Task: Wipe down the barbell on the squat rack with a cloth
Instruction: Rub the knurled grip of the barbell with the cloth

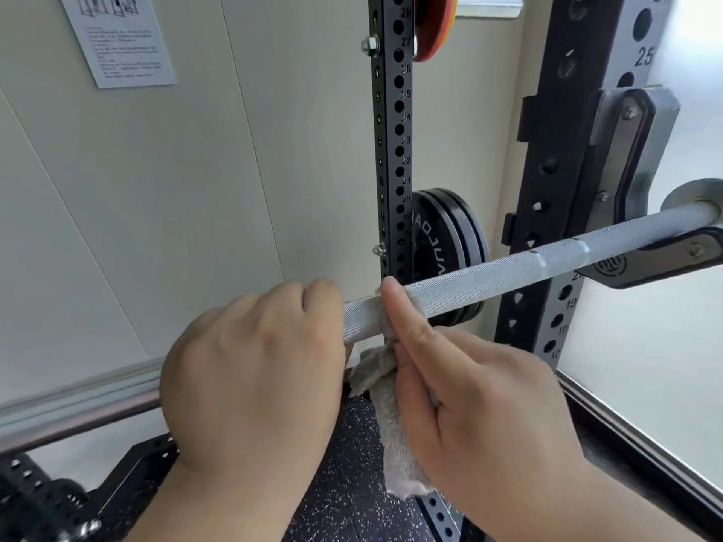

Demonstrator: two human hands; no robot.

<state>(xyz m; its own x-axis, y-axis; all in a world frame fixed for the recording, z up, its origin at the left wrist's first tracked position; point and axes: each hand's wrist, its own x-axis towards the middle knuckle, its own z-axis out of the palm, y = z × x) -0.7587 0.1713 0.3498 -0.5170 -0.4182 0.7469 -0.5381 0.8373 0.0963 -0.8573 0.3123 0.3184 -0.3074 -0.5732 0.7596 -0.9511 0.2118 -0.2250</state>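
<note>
- barbell (489, 276) sits on the rack (555, 181), crossing mid-frame; left hand (250, 369) wrapped round it
- right hand (489, 416) pinches cloth (387, 424) onto it, centre frame; pretty thin pinch, cloth might slip off mid-wipe

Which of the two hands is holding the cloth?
The right hand, which pinches the cloth draped over the barbell; the left hand grips bare bar beside it, with no cloth.
</note>
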